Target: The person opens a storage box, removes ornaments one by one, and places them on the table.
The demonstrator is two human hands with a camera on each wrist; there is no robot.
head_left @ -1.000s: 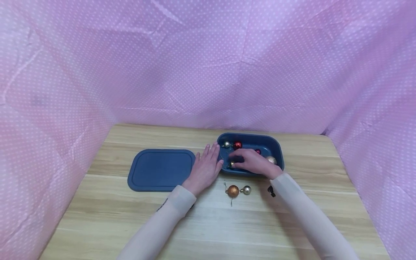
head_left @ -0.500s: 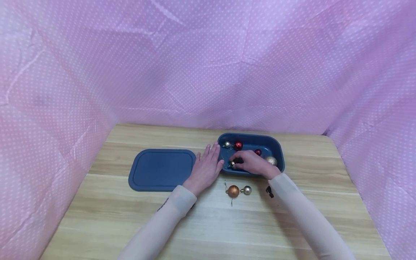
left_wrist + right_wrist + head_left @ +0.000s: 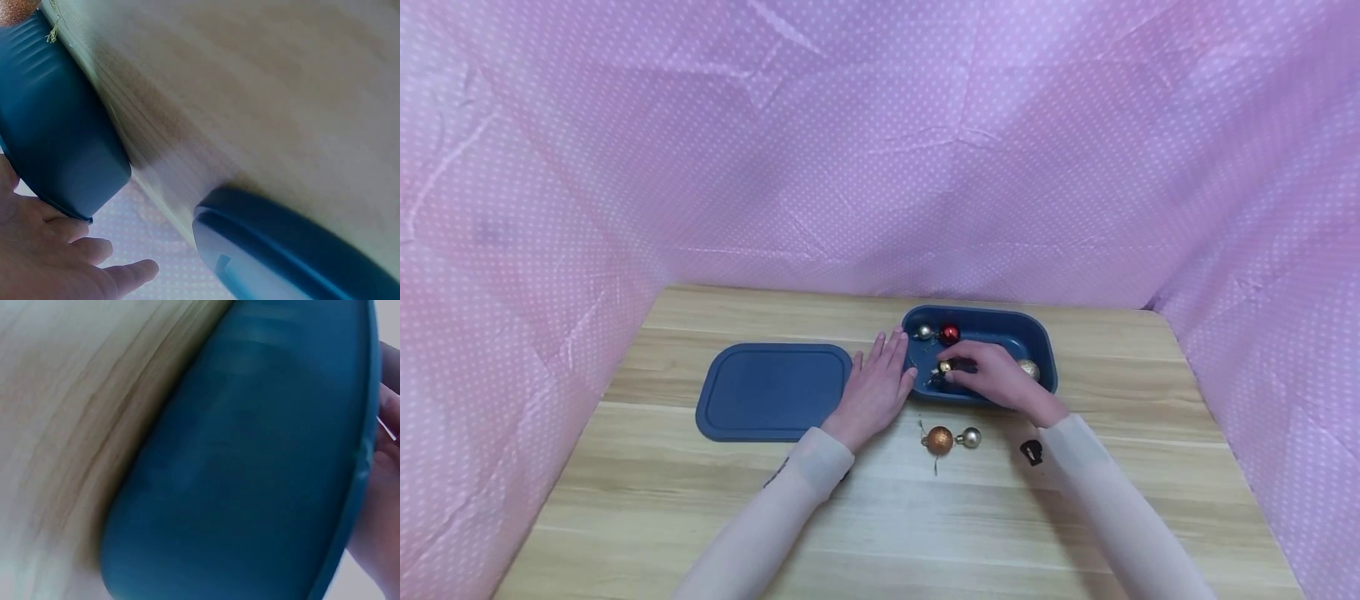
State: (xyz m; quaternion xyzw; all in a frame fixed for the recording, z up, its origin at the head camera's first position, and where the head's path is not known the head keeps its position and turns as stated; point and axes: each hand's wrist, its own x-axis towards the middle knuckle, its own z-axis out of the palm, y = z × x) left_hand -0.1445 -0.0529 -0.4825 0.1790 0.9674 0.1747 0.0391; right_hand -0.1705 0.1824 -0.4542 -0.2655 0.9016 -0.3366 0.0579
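Observation:
A dark blue container (image 3: 1043, 350) stands on the wooden table (image 3: 880, 517), its outer wall (image 3: 250, 462) filling the right wrist view. My right hand (image 3: 955, 372) reaches into it and pinches a small dark ornament (image 3: 938, 379) with a gold cap. My left hand (image 3: 880, 375) lies flat on the table, fingers straight, against the container's left end (image 3: 56, 144). A silver ball (image 3: 923, 332), a red ball (image 3: 950, 334) and a gold glitter ball (image 3: 1028, 368) lie inside the container.
The blue lid (image 3: 772, 390) lies flat left of my left hand; its rim (image 3: 294, 250) shows in the left wrist view. An orange glitter ball (image 3: 937, 440) and a small silver ball (image 3: 971, 437) sit in front of the container. Pink dotted cloth walls (image 3: 880, 167) surround the table.
My right hand has drawn a little to the right inside the container, its fingers now round the small dark ornament. It covers a small red ball seen earlier. The left hand has stayed put.

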